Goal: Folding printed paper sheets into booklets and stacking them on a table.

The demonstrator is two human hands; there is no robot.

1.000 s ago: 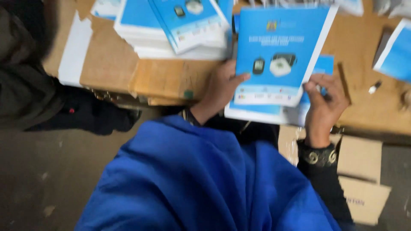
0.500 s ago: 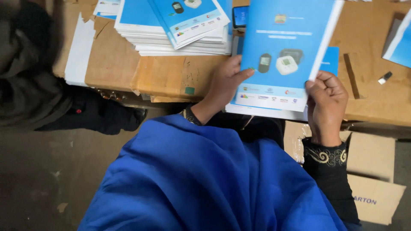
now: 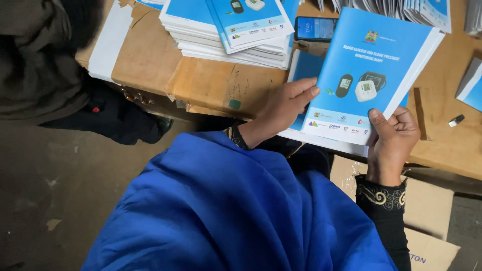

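A blue booklet (image 3: 371, 65) with pictures of small monitoring devices on its cover is held over the wooden table (image 3: 211, 80), tilted to the right. My left hand (image 3: 283, 108) presses its left edge with spread fingers. My right hand (image 3: 394, 135) grips its lower right corner, thumb on the cover. Under it lie more blue booklets (image 3: 307, 68) in a low pile at the table's front edge.
A tall stack of the same booklets (image 3: 236, 30) stands at the back left, a dark phone (image 3: 315, 28) beside it. A small metal clip (image 3: 456, 120) lies at the right. Cardboard boxes (image 3: 427, 211) sit below the table. A person in dark clothes (image 3: 35, 60) is at the left.
The booklet has been lifted off the low pile and swung up and to the right. Both hands have shifted along its lower edge.
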